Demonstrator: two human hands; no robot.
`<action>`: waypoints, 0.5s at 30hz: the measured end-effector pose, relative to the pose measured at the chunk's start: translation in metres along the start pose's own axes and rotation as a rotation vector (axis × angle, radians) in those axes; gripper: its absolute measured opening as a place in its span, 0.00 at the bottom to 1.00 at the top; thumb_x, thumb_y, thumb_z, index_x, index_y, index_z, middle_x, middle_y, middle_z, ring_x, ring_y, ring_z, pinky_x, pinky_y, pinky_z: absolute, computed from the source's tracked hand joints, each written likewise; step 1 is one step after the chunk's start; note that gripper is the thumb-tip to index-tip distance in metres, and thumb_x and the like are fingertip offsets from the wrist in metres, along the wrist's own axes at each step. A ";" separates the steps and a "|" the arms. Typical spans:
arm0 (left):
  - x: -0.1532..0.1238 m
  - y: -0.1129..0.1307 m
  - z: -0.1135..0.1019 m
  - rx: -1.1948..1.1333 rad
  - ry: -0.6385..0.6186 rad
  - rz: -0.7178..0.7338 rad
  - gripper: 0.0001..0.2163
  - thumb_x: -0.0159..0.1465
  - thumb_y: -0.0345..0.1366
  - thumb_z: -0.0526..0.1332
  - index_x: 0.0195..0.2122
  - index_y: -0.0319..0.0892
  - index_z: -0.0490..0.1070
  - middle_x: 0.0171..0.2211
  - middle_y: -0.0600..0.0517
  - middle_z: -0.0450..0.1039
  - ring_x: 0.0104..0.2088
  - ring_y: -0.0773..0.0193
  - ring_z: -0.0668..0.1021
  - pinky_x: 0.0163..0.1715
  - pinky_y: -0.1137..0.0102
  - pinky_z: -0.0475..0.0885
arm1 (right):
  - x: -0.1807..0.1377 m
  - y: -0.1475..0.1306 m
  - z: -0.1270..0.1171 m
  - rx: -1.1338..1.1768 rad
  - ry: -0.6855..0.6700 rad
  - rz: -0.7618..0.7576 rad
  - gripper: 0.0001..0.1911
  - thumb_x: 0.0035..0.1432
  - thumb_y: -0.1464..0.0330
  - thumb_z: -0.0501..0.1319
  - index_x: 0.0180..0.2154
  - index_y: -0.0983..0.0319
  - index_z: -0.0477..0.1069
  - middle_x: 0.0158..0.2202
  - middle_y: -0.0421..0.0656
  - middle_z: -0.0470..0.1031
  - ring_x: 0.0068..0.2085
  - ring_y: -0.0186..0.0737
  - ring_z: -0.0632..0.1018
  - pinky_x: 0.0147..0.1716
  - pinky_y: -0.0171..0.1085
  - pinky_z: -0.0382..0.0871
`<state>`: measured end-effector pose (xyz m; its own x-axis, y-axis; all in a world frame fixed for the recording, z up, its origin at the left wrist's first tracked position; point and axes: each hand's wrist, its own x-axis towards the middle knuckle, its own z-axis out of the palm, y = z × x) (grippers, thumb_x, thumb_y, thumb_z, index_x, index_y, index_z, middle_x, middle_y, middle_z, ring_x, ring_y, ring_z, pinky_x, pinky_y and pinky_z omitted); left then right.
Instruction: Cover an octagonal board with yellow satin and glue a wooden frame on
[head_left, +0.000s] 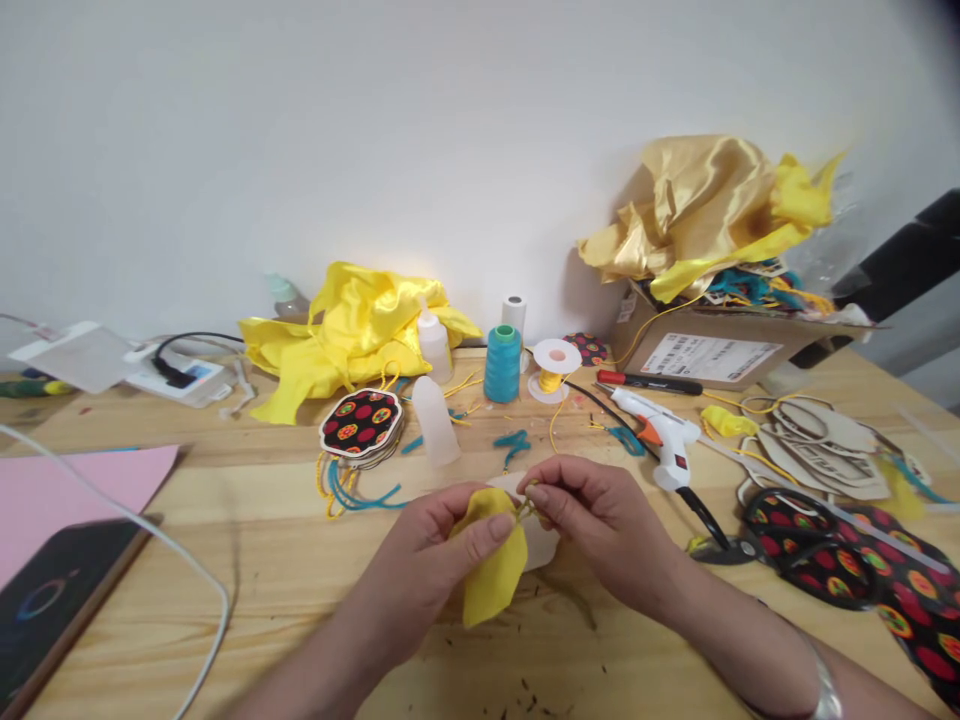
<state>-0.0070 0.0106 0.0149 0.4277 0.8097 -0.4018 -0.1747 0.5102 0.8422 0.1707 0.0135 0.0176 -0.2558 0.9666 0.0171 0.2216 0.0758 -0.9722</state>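
In the head view my left hand (442, 540) pinches a small piece of yellow fabric (491, 575) between thumb and fingers. Close beside it, my right hand (592, 510) has its thumb and fingertips closed on a thin yellowish cord (526, 508) at the fabric's upper edge; the cord's far end is hidden in the fingers. Behind and below the hands lies a pale flat piece (541, 545), partly covered by them. Just beyond is a knotted teal cord (512, 443). A rounded translucent plastic piece (435, 420) stands past my left hand.
A white glue gun (664, 435), black-handled scissors (806, 545) and patterned fabric (919, 600) lie right. Behind stand a teal thread cone (502, 365), a yellow cord spool (555, 370) and a cardboard box (705, 350). Left are stacked patterned pieces (361, 425), a phone (64, 600) and a white cable (187, 575).
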 end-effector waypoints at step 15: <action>-0.001 0.003 -0.001 0.280 0.207 0.187 0.16 0.57 0.48 0.62 0.24 0.39 0.70 0.19 0.57 0.63 0.20 0.72 0.62 0.19 0.78 0.57 | -0.004 -0.006 -0.003 0.026 -0.159 0.036 0.11 0.63 0.65 0.53 0.31 0.63 0.69 0.24 0.37 0.64 0.26 0.29 0.63 0.24 0.28 0.57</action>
<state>-0.0094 0.0116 0.0174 0.2185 0.9372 -0.2720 0.0280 0.2726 0.9617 0.1727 0.0102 0.0244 -0.3943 0.9175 -0.0529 0.2093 0.0336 -0.9773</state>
